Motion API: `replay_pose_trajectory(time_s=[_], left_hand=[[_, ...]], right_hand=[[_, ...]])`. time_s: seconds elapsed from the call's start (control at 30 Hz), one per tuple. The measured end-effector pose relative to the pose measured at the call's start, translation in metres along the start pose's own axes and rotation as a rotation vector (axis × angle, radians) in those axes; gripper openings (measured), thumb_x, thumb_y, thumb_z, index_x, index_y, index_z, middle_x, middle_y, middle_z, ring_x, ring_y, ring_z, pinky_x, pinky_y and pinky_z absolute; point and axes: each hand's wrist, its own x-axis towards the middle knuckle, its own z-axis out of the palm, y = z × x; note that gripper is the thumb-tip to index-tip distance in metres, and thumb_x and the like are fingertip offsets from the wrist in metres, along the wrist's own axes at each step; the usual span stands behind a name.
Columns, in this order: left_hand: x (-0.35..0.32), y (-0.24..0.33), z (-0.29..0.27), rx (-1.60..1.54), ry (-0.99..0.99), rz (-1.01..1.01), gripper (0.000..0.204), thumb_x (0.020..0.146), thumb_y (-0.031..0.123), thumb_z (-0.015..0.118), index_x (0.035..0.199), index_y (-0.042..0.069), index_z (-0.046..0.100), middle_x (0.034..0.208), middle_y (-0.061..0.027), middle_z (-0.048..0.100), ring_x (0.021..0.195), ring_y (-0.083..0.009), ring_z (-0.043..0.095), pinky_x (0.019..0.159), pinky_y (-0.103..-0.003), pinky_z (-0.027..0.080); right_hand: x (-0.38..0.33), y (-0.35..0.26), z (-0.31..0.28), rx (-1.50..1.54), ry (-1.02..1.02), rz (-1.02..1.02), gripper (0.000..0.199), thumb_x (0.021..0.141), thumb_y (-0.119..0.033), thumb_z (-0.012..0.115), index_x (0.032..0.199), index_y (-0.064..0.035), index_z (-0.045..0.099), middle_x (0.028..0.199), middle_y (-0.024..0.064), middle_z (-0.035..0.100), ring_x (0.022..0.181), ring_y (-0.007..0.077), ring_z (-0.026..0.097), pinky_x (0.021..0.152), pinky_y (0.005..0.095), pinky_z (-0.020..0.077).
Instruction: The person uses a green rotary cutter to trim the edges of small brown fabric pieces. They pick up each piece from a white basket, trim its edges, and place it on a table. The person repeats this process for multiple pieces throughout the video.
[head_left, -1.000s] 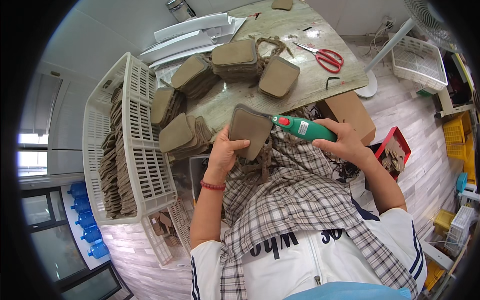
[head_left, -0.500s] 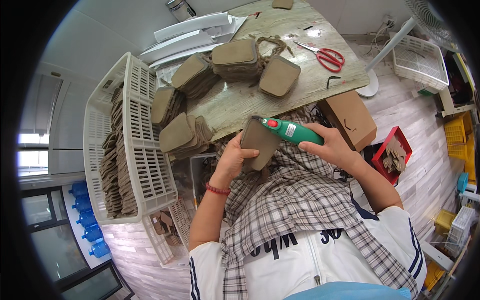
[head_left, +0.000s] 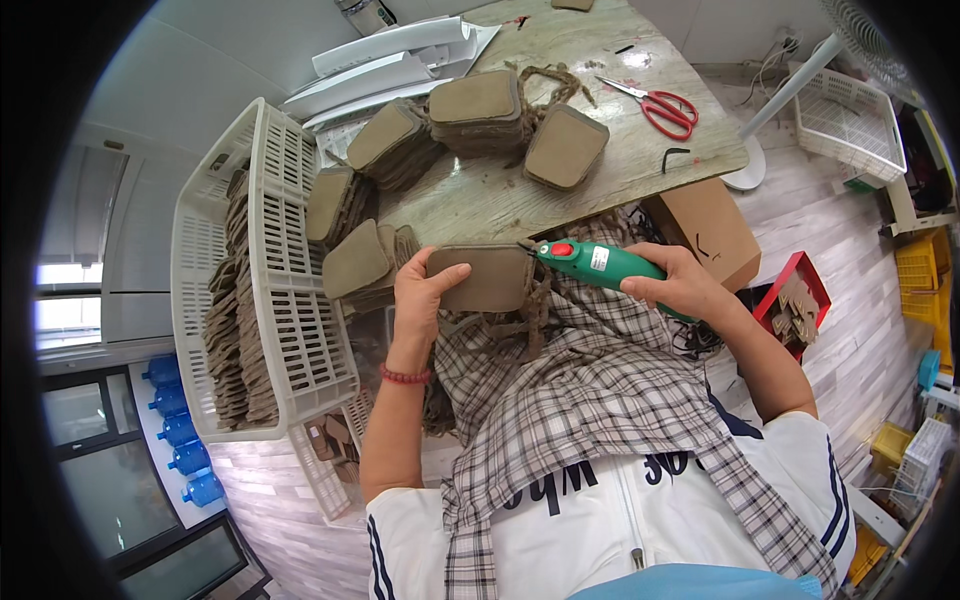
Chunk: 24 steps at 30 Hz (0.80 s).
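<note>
A white slatted crate (head_left: 285, 260) on the left holds stacked brown pieces (head_left: 235, 330), and a lower white crate (head_left: 322, 490) beneath it carries more flat brown ones. On the right, a red box (head_left: 818, 292) contains loose tan scraps (head_left: 796, 312); beside it stands a cardboard box (head_left: 728, 240), whose inside I cannot make out.

The pad (head_left: 485, 280) is a flat brown piece with rounded corners, a smooth matte face and a darker far edge (brown strands hang by its right end). It is above the person's lap, just short of the desk (head_left: 470, 205). The left hand (head_left: 422, 295) has a firm grip on its left end, thumb pressed on the face. The right hand (head_left: 680, 285) has its grip wrapped around a green tool (head_left: 605, 263) with a red button, its tip at the pad's far right corner.
</note>
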Motion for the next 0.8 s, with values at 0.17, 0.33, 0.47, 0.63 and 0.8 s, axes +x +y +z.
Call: replay_pose_trajectory(time_s=[0.17,0.33,0.47,0.63,0.8], left_hand=[[-0.002,-0.003,-0.002,-0.052,0.033,-0.005,0.018,0.079,-0.002,0.072,0.096,-0.001,0.066,0.089,-0.0066,0.07,0.076,-0.012,0.066,0.07,-0.025,0.054],[-0.005,-0.001,0.003,-0.021,-0.017,-0.026,0.017,0.079,-0.002,0.071,0.096,-0.001,0.066,0.088,-0.0069,0.07,0.074,-0.0119,0.066,0.069,-0.025,0.055],[-0.007,-0.002,0.011,0.014,-0.068,-0.057,0.017,0.079,-0.002,0.071,0.095,-0.001,0.067,0.087,-0.0072,0.07,0.072,-0.0115,0.066,0.067,-0.024,0.055],[-0.007,-0.007,0.016,0.054,-0.171,-0.138,0.017,0.079,-0.001,0.071,0.096,-0.002,0.067,0.086,-0.0068,0.07,0.072,-0.0109,0.065,0.067,-0.024,0.054],[-0.009,0.0,0.023,0.121,-0.242,-0.207,0.023,0.077,-0.002,0.071,0.1,-0.002,0.067,0.088,-0.0068,0.07,0.075,-0.0112,0.065,0.07,-0.025,0.054]], right_hand=[[0.001,-0.004,0.002,-0.026,-0.033,0.001,0.045,0.085,-0.022,0.071,0.12,0.003,0.059,0.082,0.0034,0.06,0.064,0.0077,0.053,0.058,0.0226,0.0457],[0.002,-0.003,0.0,-0.177,-0.027,-0.074,0.047,0.084,-0.024,0.071,0.121,0.0019,0.058,0.087,0.0044,0.062,0.069,0.0093,0.056,0.062,0.0245,0.0477],[0.004,0.001,0.001,-0.309,-0.023,-0.151,0.049,0.083,-0.027,0.073,0.12,0.0017,0.058,0.092,0.0075,0.064,0.078,0.0133,0.06,0.072,0.028,0.0494],[0.005,-0.007,0.008,-0.288,-0.043,-0.115,0.051,0.082,-0.029,0.074,0.119,0.0014,0.059,0.093,0.0104,0.066,0.083,0.0157,0.061,0.077,0.0296,0.0492],[0.01,-0.006,0.013,-0.291,-0.033,-0.178,0.048,0.082,-0.033,0.073,0.115,-0.001,0.062,0.087,0.0126,0.067,0.078,0.018,0.063,0.072,0.0309,0.0505]])
